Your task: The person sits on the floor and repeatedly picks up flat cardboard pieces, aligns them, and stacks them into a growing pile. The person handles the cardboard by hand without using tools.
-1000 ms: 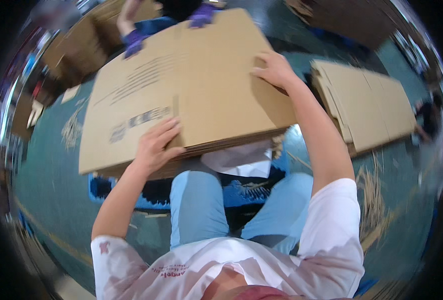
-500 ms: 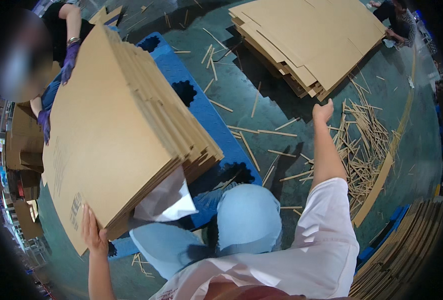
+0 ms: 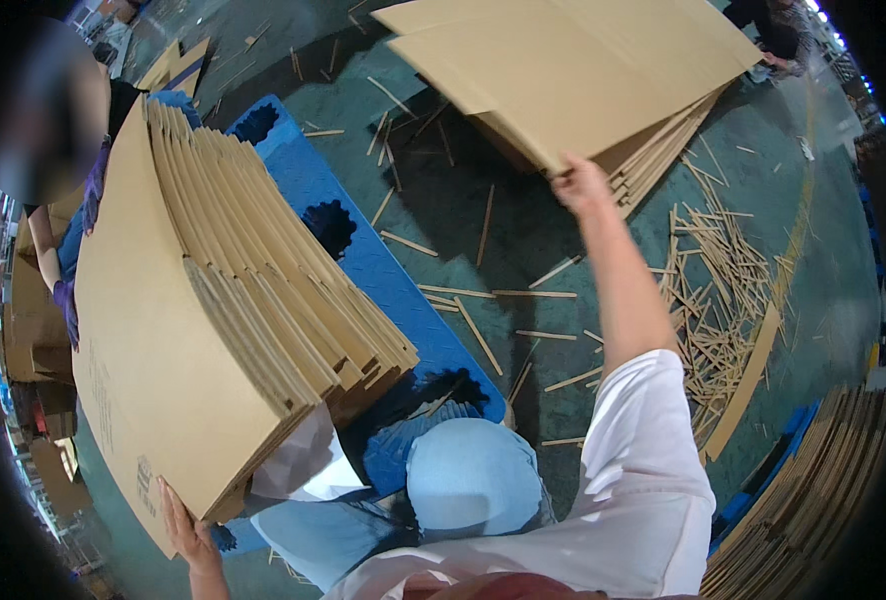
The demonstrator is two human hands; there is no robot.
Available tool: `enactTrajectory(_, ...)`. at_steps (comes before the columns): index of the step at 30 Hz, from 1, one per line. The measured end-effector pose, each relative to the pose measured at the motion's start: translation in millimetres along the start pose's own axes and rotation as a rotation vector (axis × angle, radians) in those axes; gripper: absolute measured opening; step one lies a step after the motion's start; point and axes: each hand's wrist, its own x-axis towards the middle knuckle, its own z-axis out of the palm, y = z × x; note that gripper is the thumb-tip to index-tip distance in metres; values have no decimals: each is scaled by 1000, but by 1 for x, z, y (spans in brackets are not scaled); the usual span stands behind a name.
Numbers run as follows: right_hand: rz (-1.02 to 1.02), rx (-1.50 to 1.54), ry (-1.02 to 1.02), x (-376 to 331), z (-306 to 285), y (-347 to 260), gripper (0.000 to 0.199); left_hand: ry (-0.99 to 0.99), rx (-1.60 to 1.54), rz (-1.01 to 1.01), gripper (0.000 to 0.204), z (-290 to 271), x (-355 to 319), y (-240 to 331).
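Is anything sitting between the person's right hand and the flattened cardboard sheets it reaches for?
Nothing visible. The right hand is already at the lower edge of the top cardboard sheet on the far stack, apparently touching it. The left hand supports the near cardboard stack.

Cardboard sheets (image 3: 213, 330): matt brown corrugated board, faces smooth, cut edges ribbed. Lifted sheet (image 3: 573, 70), beyond the pallet: the same dull brown board. Pallet (image 3: 393, 290): blue moulded plastic, faint sheen. Floor (image 3: 463, 200) around the pallet: green coated surface, scuffed, slightly glossy. Strips (image 3: 723, 310) beside the pallet: pale, matt cardboard offcuts. Sleeve (image 3: 648, 470): white woven cloth, matt.
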Motion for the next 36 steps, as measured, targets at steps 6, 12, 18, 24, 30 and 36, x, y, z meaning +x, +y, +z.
enactTrajectory(6, 424, 277, -808, -255, 155, 43, 26, 105, -21, 76, 64, 11, -2, -16)
enactTrajectory(12, -500, 183, -1213, -342, 198, -50, 64, 196, -24, 100, 58, 16, -10, -25)
enactTrajectory(18, -1436, -1570, 536, -176, -5, -10, 88, 263, -72, 128, 53, 12, 11, -4)
enactTrajectory(24, -147, -60, 145, -104, -147, 174, 47, 322, -89, 173, 54, 6, 10, -3)
enactTrajectory(30, -89, 57, 75, -140, -60, 99, 45, 307, -37, 144, 53, 0, -7, -10)
enactTrajectory(36, -375, -119, -53, -237, 72, -51, 49, 377, -117, 138, 50, 0, -5, -4)
